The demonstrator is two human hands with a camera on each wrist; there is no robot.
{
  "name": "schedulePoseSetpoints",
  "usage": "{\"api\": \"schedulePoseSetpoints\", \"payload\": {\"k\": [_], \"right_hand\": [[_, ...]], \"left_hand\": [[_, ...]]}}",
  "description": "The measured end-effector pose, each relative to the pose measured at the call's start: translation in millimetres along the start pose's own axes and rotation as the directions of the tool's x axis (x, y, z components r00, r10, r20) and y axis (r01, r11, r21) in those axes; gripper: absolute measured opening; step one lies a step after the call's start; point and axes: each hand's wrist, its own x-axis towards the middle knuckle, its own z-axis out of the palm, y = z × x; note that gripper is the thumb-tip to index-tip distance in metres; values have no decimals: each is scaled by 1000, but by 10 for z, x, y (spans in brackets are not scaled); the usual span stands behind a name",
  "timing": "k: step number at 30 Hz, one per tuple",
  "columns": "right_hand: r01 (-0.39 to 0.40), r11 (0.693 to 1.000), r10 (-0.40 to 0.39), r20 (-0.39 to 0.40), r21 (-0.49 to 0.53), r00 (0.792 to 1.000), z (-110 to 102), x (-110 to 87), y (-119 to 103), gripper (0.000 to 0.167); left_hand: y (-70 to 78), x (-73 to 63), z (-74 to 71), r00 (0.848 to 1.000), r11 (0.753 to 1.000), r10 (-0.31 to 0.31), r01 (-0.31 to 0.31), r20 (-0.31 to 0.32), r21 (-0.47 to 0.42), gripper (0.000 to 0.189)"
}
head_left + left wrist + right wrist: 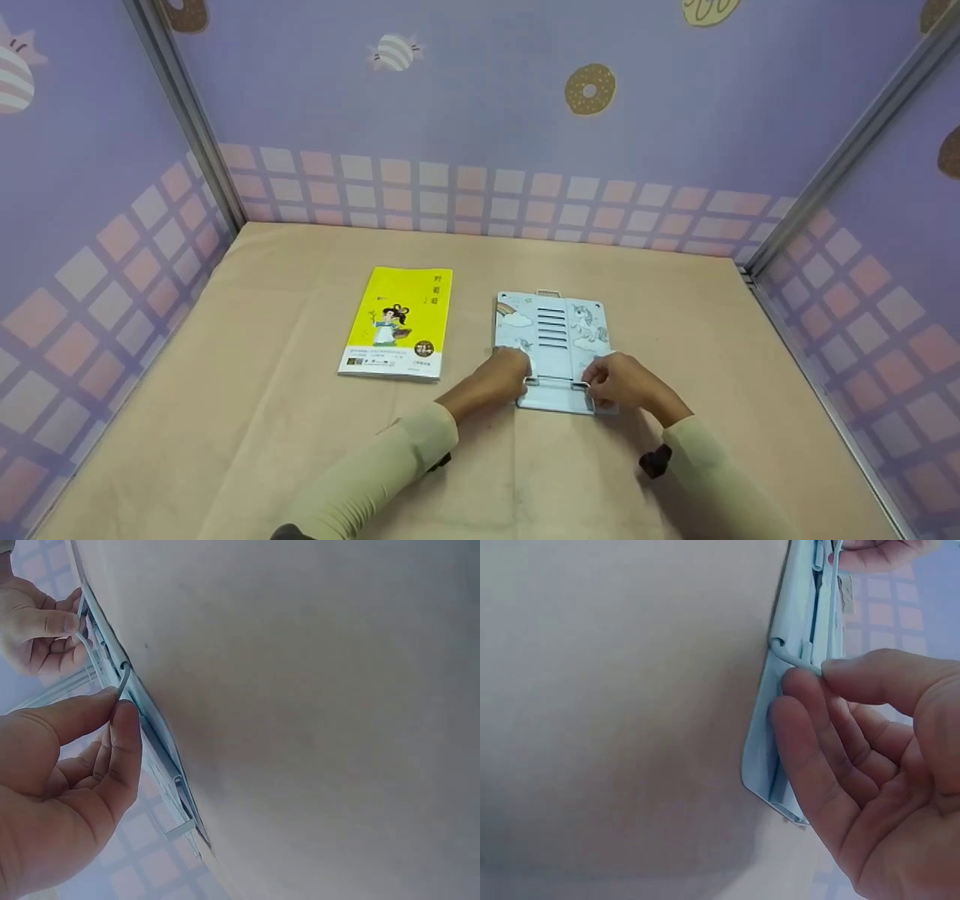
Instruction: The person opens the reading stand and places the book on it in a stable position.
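Note:
A pale blue book stand with a unicorn and rainbow print and several slots lies flat on the table. At its near part, my left hand pinches the left wire page clip between thumb and forefinger. My right hand pinches the right wire page clip between thumb and forefinger, its other fingers loosely curled beside the stand's edge. Both clips rise from the stand's front ledge. Left of the stand lies a closed yellow book with a drawn figure on its cover.
A beige cloth covers the table. Purple patterned panels enclose the back and both sides, joined by metal posts at the corners. A small wire loop sticks out at the stand's far edge.

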Motion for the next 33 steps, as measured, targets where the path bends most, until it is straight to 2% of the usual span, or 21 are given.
{"api": "schedulePoseSetpoints", "payload": {"k": [7, 12, 18, 22, 27, 30, 33], "right_hand": [[-4, 1000, 5, 43, -20, 999, -30, 3, 2, 12], [47, 997, -43, 61, -68, 997, -56, -1, -1, 13], [116, 989, -105, 112, -88, 988, -125, -53, -5, 14], [131, 989, -121, 133, -71, 984, -172, -80, 3, 15], [167, 986, -167, 153, 15, 974, -213, -79, 51, 15], [174, 983, -179, 111, 56, 978, -265, -81, 74, 16], [135, 985, -134, -14, 103, 991, -340, -69, 75, 20]], "left_hand": [[39, 14, -33, 999, 998, -20, 18, 27, 67, 27], [56, 8, -48, 1000, 995, -2, 0, 21, 95, 21], [95, -31, -68, 1000, 997, 28, -29, 12, 78, 16], [120, -28, -77, 999, 996, 38, -40, 25, 76, 15], [123, 16, -164, 998, 994, 36, -41, 52, 97, 11], [104, 51, -291, 1000, 997, 19, -21, 25, 70, 12], [49, 99, -428, 999, 1000, -22, 22, -43, -1, 15]]}}
